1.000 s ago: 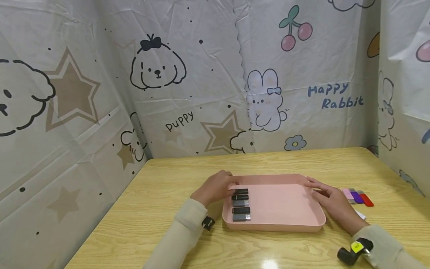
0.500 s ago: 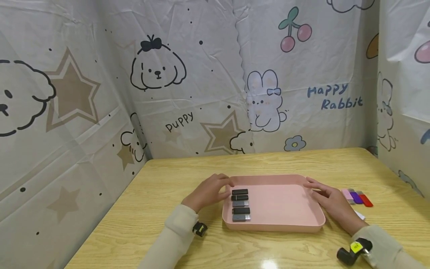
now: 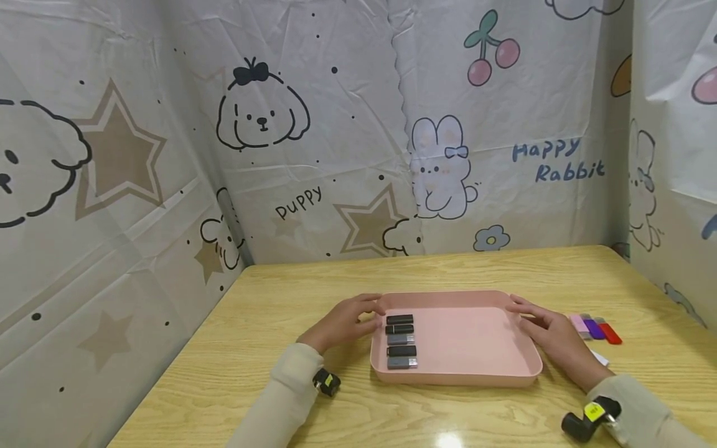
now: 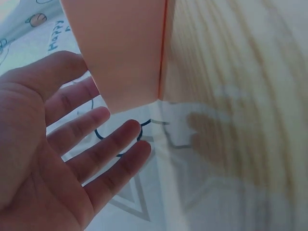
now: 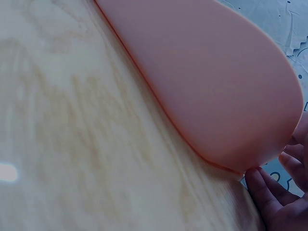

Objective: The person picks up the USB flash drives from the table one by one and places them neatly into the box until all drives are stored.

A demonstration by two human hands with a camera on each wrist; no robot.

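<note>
A pink tray lies on the wooden table. Along its left side inside, several black and grey USB flash drives are lined up in a column. My left hand is at the tray's left rim, fingers loosely spread and holding no drive. In the left wrist view the thumb of that hand is right at the tray's edge, the fingers below it. On the opposite side my right hand rests on the right rim with long, relaxed fingers. The right wrist view shows its fingertips against the tray's rounded corner.
Right of the tray lie a pink flash drive, a purple one and a red one. A white item is partly hidden by the right hand. Patterned cloth hangs behind and at both sides of the table.
My left hand has drawn back leftward from the back-most black flash drive, out of the tray to its left rim, its fingers loosening. The right hand and the drives stay in place.
</note>
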